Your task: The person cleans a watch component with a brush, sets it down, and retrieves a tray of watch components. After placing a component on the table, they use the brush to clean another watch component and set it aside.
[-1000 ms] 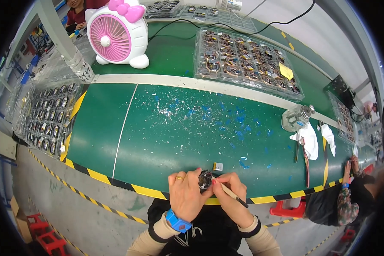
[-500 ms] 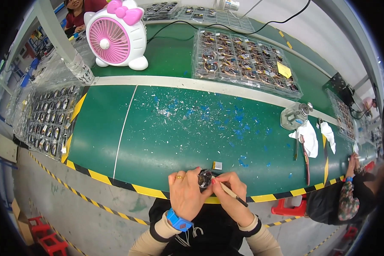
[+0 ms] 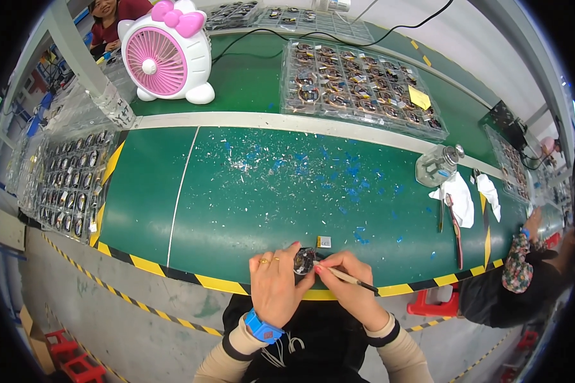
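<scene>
Between the fingers of my left hand (image 3: 275,284) is a small round dark electronic part (image 3: 305,260), held at the front edge of the green workbench (image 3: 236,220). My right hand (image 3: 350,281) grips a slim stick-like tool (image 3: 346,276), pale with a dark end, whose tip meets the right side of the round part. What the tip touches is too small to make out. Just beyond the round part lies a little silvery battery-like block (image 3: 324,242) with a yellowish edge.
White and blue scraps (image 3: 300,163) litter the bench. To the right are a glass jar (image 3: 437,167), white tissue (image 3: 459,199) and tweezers (image 3: 456,233). Filled trays (image 3: 364,89) sit behind the ledge, more trays (image 3: 70,179) at left, beside a pink-white fan (image 3: 166,57). A co-worker's arm (image 3: 521,258) shows at right.
The view has shifted slightly. My right hand has turned a little, and the tool in it lies flatter, its dark end farther right. My left hand still holds the round part.
</scene>
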### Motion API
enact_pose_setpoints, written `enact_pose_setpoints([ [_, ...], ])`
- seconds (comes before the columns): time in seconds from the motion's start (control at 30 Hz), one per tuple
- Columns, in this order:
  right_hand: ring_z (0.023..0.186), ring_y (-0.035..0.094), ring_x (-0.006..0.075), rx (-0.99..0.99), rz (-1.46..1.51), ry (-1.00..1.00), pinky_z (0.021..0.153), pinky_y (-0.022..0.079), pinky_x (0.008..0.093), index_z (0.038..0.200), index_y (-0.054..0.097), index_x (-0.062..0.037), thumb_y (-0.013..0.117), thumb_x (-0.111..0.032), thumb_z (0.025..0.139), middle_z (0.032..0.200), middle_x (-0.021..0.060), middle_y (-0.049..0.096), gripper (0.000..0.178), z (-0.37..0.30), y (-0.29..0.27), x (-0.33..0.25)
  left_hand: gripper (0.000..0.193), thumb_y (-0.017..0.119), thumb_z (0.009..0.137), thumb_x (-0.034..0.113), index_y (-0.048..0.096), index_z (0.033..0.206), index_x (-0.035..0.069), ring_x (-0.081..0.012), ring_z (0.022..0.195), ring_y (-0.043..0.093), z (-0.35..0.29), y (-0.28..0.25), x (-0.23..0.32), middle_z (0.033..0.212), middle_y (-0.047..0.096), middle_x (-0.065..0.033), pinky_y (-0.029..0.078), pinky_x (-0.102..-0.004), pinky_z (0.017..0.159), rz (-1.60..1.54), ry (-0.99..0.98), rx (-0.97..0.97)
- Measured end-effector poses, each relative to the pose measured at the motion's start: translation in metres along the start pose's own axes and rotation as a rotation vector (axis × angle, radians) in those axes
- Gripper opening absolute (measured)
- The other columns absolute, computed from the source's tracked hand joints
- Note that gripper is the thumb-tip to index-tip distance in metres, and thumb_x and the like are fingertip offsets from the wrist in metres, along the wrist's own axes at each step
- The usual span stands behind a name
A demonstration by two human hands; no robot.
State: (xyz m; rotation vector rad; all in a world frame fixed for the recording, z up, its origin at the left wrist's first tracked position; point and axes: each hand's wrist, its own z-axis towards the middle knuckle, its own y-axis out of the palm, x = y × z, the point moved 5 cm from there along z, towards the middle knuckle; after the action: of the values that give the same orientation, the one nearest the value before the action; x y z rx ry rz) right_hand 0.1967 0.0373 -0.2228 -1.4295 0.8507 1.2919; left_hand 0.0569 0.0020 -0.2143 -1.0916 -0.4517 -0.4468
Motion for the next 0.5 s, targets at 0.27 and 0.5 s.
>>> enact_pose_setpoints([
  [0.27,0.075,0.059,0.0055,-0.176,-0.039,0.034,0.064,0.047,0.0211,0.088,0.061,-0.0004,0.069,-0.002,0.084,0.086,0.0039,0.066,0.009,0.001,-0.006,0.0019,0.053,0.076,0.069,0.011,0.055,0.117,0.001,-0.0271,0.081,0.057,-0.001,-0.0023,0.0015,0.089,0.062,-0.0101,0.039,-0.0393,0.078,-0.073,0.052,-0.023],
  [0.5,0.073,0.059,0.0075,-0.171,-0.087,0.004,0.063,0.047,0.023,0.088,0.063,-0.0005,0.069,-0.003,0.084,0.086,0.0043,0.066,0.008,0.0012,-0.0053,-0.0004,0.054,0.075,0.071,0.01,0.054,0.121,0.002,-0.0262,0.08,0.057,-0.0017,0.0003,-0.0019,0.086,0.06,-0.0094,0.039,-0.0381,0.077,-0.107,0.027,-0.088],
])
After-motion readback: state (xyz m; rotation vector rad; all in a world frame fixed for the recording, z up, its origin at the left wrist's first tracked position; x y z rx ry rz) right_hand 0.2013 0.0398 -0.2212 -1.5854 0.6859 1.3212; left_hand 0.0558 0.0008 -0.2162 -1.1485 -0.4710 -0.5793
